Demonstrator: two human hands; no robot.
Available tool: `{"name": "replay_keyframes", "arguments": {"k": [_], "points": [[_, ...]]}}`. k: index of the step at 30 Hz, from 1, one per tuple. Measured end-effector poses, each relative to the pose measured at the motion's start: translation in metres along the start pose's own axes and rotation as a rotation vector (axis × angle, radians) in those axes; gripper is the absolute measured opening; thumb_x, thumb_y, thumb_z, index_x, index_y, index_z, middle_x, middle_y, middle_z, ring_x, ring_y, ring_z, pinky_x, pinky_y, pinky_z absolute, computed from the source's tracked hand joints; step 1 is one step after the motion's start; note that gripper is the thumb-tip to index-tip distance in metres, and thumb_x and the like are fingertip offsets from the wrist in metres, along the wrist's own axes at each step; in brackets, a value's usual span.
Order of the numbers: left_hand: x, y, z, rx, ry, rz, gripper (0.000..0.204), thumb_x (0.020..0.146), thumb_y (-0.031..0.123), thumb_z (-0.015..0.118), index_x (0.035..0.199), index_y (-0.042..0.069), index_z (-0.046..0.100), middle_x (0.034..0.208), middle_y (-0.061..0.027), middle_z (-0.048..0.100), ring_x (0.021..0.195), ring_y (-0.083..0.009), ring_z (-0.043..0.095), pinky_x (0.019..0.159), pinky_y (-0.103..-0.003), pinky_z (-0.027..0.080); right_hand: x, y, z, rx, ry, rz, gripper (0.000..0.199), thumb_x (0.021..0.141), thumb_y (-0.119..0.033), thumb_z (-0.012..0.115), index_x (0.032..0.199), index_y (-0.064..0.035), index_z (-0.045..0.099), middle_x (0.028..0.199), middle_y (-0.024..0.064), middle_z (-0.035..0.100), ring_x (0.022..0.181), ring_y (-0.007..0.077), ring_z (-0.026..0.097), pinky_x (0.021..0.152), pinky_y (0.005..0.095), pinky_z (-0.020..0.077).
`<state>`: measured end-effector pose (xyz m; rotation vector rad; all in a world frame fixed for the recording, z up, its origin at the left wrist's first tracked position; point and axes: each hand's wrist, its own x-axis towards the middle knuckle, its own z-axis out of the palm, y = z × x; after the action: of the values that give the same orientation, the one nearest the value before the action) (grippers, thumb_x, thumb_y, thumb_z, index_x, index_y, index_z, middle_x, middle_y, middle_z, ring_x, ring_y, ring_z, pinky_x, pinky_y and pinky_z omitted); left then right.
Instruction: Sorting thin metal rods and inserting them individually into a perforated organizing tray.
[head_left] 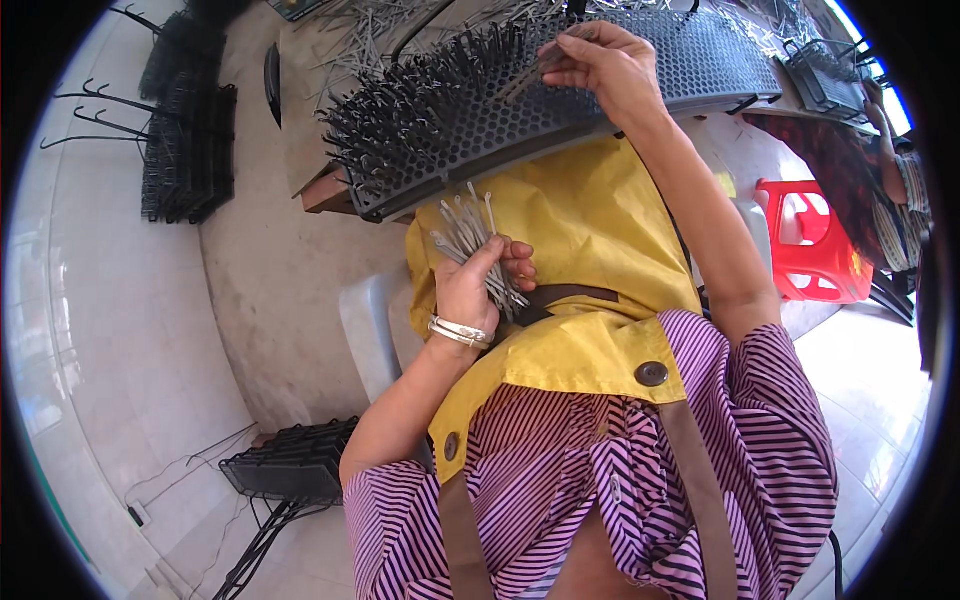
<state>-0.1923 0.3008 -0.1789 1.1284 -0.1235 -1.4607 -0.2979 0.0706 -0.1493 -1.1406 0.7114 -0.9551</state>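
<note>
My left hand (478,284), with light bangles at the wrist, is closed around a bundle of thin silvery metal rods (462,228) above my yellow apron (600,220). Their upper ends look flattened or looped. Over a black perforated rack (690,62), my right hand (612,72) pinches a thin metal rod (520,84) that slants down to the left toward the holes. Many dark upright pieces (410,105) fill the rack's left part, while bare holes show to the right. Where the pinched rod's tip meets the rack is too small to tell.
Loose metal rods (375,35) lie scattered behind the rack. Stacked black racks with hooked handles (190,150) stand at the left, more racks (290,460) at the lower left. A red stool (820,265) is at the right, near another person's striped sleeve (905,190).
</note>
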Motion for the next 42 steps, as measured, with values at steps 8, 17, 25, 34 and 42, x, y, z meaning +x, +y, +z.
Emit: {"name": "replay_keyframes", "arguments": {"k": [8, 17, 25, 34, 42], "points": [[0.0, -0.001, -0.001, -0.021, -0.008, -0.008, 0.017, 0.084, 0.013, 0.049, 0.084, -0.003, 0.053, 0.076, -0.0132, 0.059, 0.061, -0.0202, 0.058, 0.053, -0.031, 0.049, -0.008, -0.001, 0.005, 0.066, -0.144, -0.124, 0.01, 0.083, -0.004, 0.053, 0.089, 0.0028, 0.058, 0.085, 0.0135, 0.063, 0.072, 0.018, 0.062, 0.063, 0.027, 0.0529], [0.002, -0.002, -0.003, -0.053, -0.013, -0.028, 0.016, 0.083, 0.014, 0.05, 0.083, -0.002, 0.053, 0.077, -0.0135, 0.059, 0.061, -0.0209, 0.058, 0.053, -0.031, 0.048, -0.012, 0.0, 0.02, -0.098, -0.123, -0.244, 0.011, 0.081, -0.004, 0.055, 0.089, 0.0014, 0.059, 0.083, 0.0108, 0.064, 0.071, 0.0138, 0.061, 0.062, 0.0243, 0.0515], [0.003, -0.002, -0.004, -0.081, -0.031, -0.038, 0.016, 0.083, 0.013, 0.051, 0.083, -0.002, 0.053, 0.077, -0.0136, 0.059, 0.062, -0.0212, 0.058, 0.054, -0.032, 0.048, -0.014, -0.001, 0.027, -0.189, -0.145, -0.336, 0.011, 0.081, -0.003, 0.055, 0.09, 0.0011, 0.06, 0.082, 0.0088, 0.064, 0.069, 0.0108, 0.06, 0.062, 0.0217, 0.05], [0.002, -0.002, -0.002, -0.057, -0.017, -0.036, 0.017, 0.084, 0.013, 0.049, 0.083, -0.003, 0.054, 0.076, -0.013, 0.06, 0.06, -0.0194, 0.058, 0.052, -0.03, 0.049, -0.019, -0.005, 0.038, -0.393, -0.207, -0.429, 0.011, 0.082, -0.003, 0.055, 0.092, -0.0005, 0.06, 0.082, 0.005, 0.064, 0.073, 0.007, 0.059, 0.065, 0.0186, 0.0481], [0.003, -0.002, -0.004, -0.07, -0.013, -0.062, 0.015, 0.083, 0.012, 0.049, 0.084, -0.002, 0.052, 0.078, -0.0132, 0.059, 0.062, -0.0207, 0.057, 0.054, -0.031, 0.048, -0.015, -0.01, 0.05, -0.554, -0.287, -0.478, 0.01, 0.082, -0.004, 0.054, 0.09, -0.0004, 0.059, 0.081, 0.0024, 0.063, 0.075, 0.0057, 0.058, 0.068, 0.0175, 0.0464]]}}
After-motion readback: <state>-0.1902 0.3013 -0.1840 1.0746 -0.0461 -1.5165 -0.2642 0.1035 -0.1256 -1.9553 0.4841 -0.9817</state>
